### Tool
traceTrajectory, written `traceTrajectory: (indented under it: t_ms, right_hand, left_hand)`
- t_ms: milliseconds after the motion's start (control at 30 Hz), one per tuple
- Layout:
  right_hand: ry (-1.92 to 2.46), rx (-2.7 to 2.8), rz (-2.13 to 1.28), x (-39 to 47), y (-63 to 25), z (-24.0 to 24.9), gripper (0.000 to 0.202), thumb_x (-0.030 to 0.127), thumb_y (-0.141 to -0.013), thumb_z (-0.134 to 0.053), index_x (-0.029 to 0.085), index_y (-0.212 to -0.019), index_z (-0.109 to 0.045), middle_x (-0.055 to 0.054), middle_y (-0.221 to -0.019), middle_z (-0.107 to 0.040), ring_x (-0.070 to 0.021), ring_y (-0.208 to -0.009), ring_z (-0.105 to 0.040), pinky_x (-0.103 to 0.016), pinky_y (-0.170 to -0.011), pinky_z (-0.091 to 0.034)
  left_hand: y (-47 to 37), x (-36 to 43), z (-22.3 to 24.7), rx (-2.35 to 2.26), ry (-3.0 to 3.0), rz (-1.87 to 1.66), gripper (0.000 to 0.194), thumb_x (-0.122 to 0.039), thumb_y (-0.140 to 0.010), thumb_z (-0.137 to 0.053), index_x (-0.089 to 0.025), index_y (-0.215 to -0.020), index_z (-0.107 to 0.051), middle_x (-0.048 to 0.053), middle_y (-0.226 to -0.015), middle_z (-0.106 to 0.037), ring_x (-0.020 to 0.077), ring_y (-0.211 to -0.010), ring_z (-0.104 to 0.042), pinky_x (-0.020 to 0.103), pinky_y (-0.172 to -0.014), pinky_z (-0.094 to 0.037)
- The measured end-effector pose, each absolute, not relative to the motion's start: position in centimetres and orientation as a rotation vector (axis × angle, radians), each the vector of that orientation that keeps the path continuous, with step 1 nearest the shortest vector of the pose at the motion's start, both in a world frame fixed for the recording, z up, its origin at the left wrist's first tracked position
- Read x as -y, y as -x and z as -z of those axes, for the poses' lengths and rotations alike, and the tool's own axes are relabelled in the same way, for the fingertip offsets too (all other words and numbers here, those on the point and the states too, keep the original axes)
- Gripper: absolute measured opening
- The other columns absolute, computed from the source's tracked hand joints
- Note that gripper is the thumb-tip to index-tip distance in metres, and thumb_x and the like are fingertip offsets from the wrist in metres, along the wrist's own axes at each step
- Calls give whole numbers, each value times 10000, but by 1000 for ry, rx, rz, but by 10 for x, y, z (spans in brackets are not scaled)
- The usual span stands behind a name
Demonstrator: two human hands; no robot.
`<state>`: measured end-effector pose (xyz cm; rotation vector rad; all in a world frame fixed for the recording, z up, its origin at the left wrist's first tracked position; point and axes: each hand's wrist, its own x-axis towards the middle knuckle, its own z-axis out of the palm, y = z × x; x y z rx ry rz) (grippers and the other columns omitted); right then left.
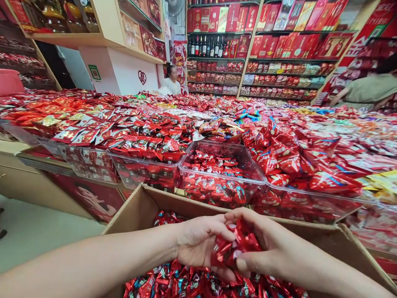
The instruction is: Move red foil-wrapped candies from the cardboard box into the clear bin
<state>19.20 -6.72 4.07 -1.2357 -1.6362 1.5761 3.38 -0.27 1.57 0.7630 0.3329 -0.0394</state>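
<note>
Both my hands meet over an open cardboard box (310,236) filled with small red wrapped candies (180,283). My left hand (204,242) is cupped, palm turned up, with its fingers curled around the left side of a bunch of red candies (245,240). From the right, my right hand (263,244) wraps the same bunch, its thumb in front and fingers behind. Just beyond the box stands a clear plastic bin (223,180), partly filled with similar red candies and lower than the heaped bins beside it.
Heaped bins of red packets (149,136) stand left of the clear bin, and larger red packets (291,157) to its right. Shelves (217,60) line the back. One person (172,82) is behind the display, another (366,89) at the right.
</note>
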Motion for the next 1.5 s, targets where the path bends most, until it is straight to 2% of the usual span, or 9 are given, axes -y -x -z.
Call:
traceTrajectory:
  t_ms: [67, 167, 300, 433, 567, 733, 1067, 1233, 1500]
  right_hand:
    - [1093, 1565, -1751, 66, -199, -45, 460, 102, -736, -527, 238, -1138, -348, -21, -987, -530, -130, -818, -522, -234, -684, -436]
    - [1030, 1516, -1807, 63, -205, -49, 454, 101, -752, -520, 240, -1150, -352, -37, -1102, -475, -154, -966, -470, -284, -805, -398]
    - [1111, 1514, -1749, 62, -205, -50, 353, 131, -771, -506, 225, -1093, -399, -25, -985, -539, -149, -892, -507, -295, -781, -409]
    - [1221, 1628, -1575, 63, -202, -49, 264, 146, -787, -485, 219, -1034, -425, 5, -828, -561, -149, -911, -487, -267, -761, -404]
    - [1278, 1581, -1365, 59, -202, -43, 116, 193, -748, -543, 178, -839, -473, -11, -813, -551, -132, -766, -516, -241, -655, -427]
    - [1183, 1557, -1064, 58, -203, -45, 145, 217, -757, -539, 152, -636, -491, -48, -864, -553, -143, -789, -528, -258, -694, -433]
    - [1145, 1795, -616, 69, -203, -46, 89, 140, -761, -515, 197, -697, -493, -52, -1077, -458, -187, -975, -471, -276, -767, -437]
    - [1194, 1826, -781, 67, -200, -49, 59, 196, -772, -510, 223, -824, -504, -58, -1118, -414, -193, -983, -451, -276, -776, -430]
    - [1346, 1760, -1192, 62, -202, -41, 141, 267, -758, -532, 189, -711, -424, -12, -790, -513, -141, -739, -467, -220, -630, -411]
  left_hand:
    - [-34, 0, -15, -371, -786, 25, 523, -88, -612, -508, -266, -1096, -420, 11, -798, -552, 113, -597, -559, 204, -481, -401]
    - [-33, -2, -17, -456, -803, 11, 467, -48, -574, -468, -222, -1007, -496, -8, -696, -518, 51, -459, -477, 121, -335, -276]
    - [-31, -2, -23, -533, -806, 42, 342, -94, -598, -469, -205, -917, -523, -28, -625, -473, 27, -378, -399, 108, -281, -200]
    - [-32, 0, -26, -594, -926, 35, 335, -322, -684, -534, -226, -1002, -496, -33, -600, -473, 36, -374, -441, 100, -270, -180]
    - [-34, 2, -27, -672, -1255, -155, 418, -476, -676, -515, -193, -983, -535, -37, -559, -455, 31, -385, -423, 115, -309, -251]
    - [-36, 3, -27, -663, -1414, -450, 393, -453, -722, -468, -160, -956, -589, -26, -546, -431, 44, -463, -376, 188, -460, -370]
    - [-34, 3, -38, -517, -1201, -579, 388, -329, -710, -542, -206, -1072, -476, -5, -725, -539, 19, -453, -389, 160, -442, -316]
    - [-35, 2, -36, -520, -1353, -678, 329, -262, -702, -555, -154, -1008, -503, 24, -782, -557, 39, -557, -430, 164, -506, -316]
    - [-32, 10, -27, -603, -1496, -534, 342, -275, -689, -548, -158, -976, -404, -17, -693, -498, 35, -528, -384, 166, -496, -303]
